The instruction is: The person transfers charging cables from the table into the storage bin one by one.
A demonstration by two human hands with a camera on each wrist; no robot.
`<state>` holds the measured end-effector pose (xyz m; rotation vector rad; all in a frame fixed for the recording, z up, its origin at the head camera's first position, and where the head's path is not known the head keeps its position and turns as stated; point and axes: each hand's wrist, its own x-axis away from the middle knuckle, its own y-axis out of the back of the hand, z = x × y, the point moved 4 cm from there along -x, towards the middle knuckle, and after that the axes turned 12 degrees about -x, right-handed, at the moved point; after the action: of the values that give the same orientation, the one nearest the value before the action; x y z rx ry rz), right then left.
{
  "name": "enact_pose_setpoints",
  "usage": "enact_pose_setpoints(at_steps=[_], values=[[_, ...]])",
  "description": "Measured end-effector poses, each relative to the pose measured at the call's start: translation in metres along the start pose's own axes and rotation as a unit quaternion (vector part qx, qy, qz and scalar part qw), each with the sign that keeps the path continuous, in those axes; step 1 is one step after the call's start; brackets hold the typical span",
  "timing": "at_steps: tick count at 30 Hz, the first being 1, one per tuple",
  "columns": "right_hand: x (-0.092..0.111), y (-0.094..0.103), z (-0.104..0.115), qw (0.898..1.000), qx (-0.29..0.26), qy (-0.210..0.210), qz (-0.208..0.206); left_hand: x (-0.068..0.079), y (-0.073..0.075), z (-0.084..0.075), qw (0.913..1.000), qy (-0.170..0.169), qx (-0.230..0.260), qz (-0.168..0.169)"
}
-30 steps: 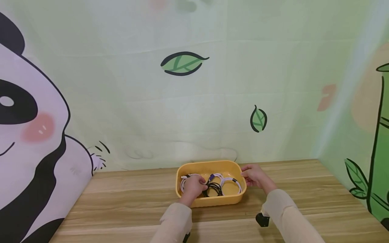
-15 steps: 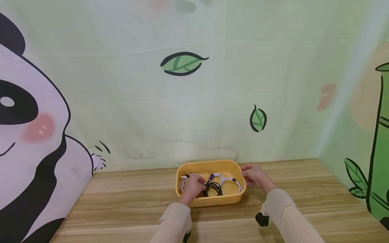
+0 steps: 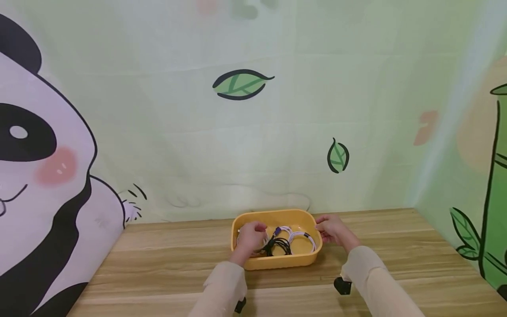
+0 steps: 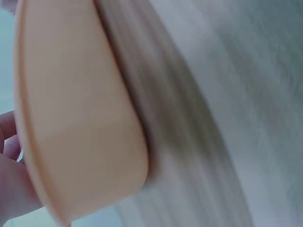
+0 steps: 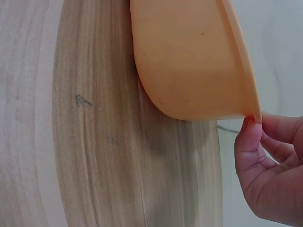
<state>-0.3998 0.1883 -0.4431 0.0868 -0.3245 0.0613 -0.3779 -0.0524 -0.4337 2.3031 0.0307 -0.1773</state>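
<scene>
A yellow plastic bin (image 3: 283, 263) sits on the table near the backdrop, holding several coiled cables. My right hand (image 3: 334, 230) pinches the rim at its right end between thumb and finger, as the right wrist view shows up close. Inside the left part of the bin, my left hand (image 3: 250, 237) hovers with loosely bent fingers, partly covering a white coiled cable (image 3: 264, 243). Just right of that hand lies a black coiled cable (image 3: 279, 247). Behind it is a white cable with a blue plug (image 3: 277, 231), and at the right end another white coil (image 3: 303, 242).
The wood-grain table (image 3: 170, 259) runs up to a pale green printed cloth backdrop (image 3: 158, 132) just behind the bin. A panda print (image 3: 75, 167) is at the left. Black wrist devices (image 3: 342, 286) hang under the beige sleeves.
My left hand has drawn back slightly up and left from the black cable's edge. My right hand stays at the bin's rim. The head view has shifted slightly.
</scene>
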Motion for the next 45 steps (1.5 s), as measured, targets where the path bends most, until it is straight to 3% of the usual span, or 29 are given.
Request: enact_pose_setpoints(at_steps=[6,15,19,24,25,28,36,41,45], values=[[0.0,0.002,0.002,1.0,0.005,-0.002,0.004,-0.005,0.016,-0.002,0.9977,-0.013,0.066,-0.004],[-0.001,0.002,0.002,1.0,0.0,0.001,0.013,-0.007,0.032,0.003,0.9959,-0.009,0.089,-0.007],[0.001,0.0,0.003,1.0,-0.003,0.0,0.016,-0.007,0.042,0.009,0.9936,0.0,0.106,-0.039],[-0.002,0.002,0.002,1.0,0.009,0.0,0.012,-0.008,0.059,0.023,0.9934,0.01,0.027,-0.112],[-0.006,0.004,0.0,1.0,-0.001,0.008,0.03,-0.007,0.062,0.027,0.9921,0.013,0.003,-0.125],[-0.009,0.006,-0.001,1.0,0.005,0.011,0.028,-0.006,0.07,0.038,0.9861,0.019,-0.047,-0.158],[-0.003,0.006,0.004,1.0,0.027,0.014,-0.006,-0.001,0.083,0.06,0.9718,0.037,-0.13,-0.194],[0.003,0.005,0.01,0.993,0.098,0.057,-0.03,0.003,0.087,0.072,0.9468,-0.005,-0.214,-0.24],[0.009,0.004,0.015,0.974,0.183,0.129,-0.038,0.009,0.092,0.08,0.9191,-0.049,-0.264,-0.289]])
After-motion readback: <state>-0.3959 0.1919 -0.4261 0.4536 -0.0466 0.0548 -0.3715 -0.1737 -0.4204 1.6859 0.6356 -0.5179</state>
